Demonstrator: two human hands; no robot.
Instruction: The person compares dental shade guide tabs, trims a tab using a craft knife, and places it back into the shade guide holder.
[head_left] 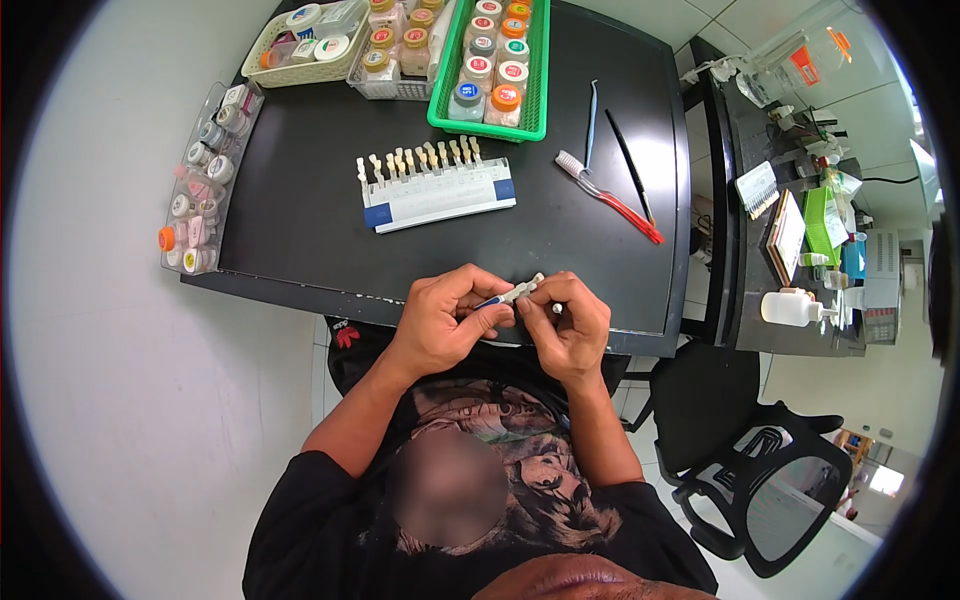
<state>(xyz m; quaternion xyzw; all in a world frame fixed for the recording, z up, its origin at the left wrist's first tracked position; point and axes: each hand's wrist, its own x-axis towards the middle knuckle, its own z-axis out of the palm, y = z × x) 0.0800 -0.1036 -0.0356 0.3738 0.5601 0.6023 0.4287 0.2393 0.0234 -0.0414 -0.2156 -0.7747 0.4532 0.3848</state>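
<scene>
Little white-and-blue piece (514, 294) is pinched between the fingertips of left hand (442, 315) and right hand (570, 325), with the tab rack (440, 204) parked beyond them. Probably light, stiff, kinda chippable; best gripped by its sides.

The person is wearing a black, short-sleeved T-shirt (310, 540). A large pinkish-tan print (560, 480) is spreading across its front.

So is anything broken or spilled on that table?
Maybe a little: the black table looks chipped along its near edge, toward the left, where pale marks interrupt the dark finish. I see no spills.
</scene>
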